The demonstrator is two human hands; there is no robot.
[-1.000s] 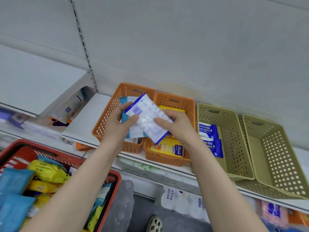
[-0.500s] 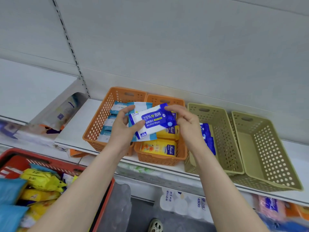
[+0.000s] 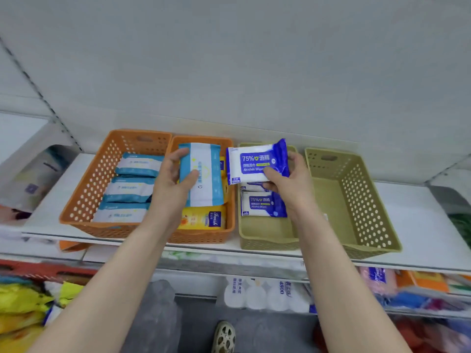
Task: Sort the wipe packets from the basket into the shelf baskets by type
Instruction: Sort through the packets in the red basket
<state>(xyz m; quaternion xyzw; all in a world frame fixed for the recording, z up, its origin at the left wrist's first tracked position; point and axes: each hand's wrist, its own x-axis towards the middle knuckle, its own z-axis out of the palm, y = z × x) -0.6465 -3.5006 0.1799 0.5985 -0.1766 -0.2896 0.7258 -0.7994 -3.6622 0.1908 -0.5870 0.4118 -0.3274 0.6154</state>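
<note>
White shelving (image 3: 420, 225) fills our view, a long board (image 3: 51, 212) carrying four perforated plastic baskets side by side. From left to right we see an orange basket (image 3: 84, 197) holding three light-blue-and-white wipe packets (image 3: 130, 189) in a row, a second orange basket (image 3: 204, 235) with a yellow wipe packet (image 3: 201, 219) lying at its front, an olive basket (image 3: 267, 240) with a dark-blue alcohol wipe packet (image 3: 263, 206) lying flat inside, and a second olive basket (image 3: 356, 200) at the far right.

Our two bare forearms reach up from the bottom of the view to the middle baskets. Our left hand (image 3: 173, 179) grips a light-blue-and-white packet (image 3: 202, 174), thumb across its front, holding it lengthwise above the second orange basket, just right of the basket where matching packets lie. Our right hand (image 3: 290, 179) pinches a dark-blue packet marked "75%" and "Alcohol Wipes" (image 3: 256, 161) between thumb and fingers, label facing us, raised above the back of the first olive basket, over the matching packet there. The two held packets sit close but apart.

At lower left, the red rim of a shopping basket (image 3: 46, 272) shows, with yellow packets (image 3: 23, 301) inside, blurred. On the lower shelf we see white packs (image 3: 257, 294), and below, a shoe (image 3: 224, 337) on the grey floor.
</note>
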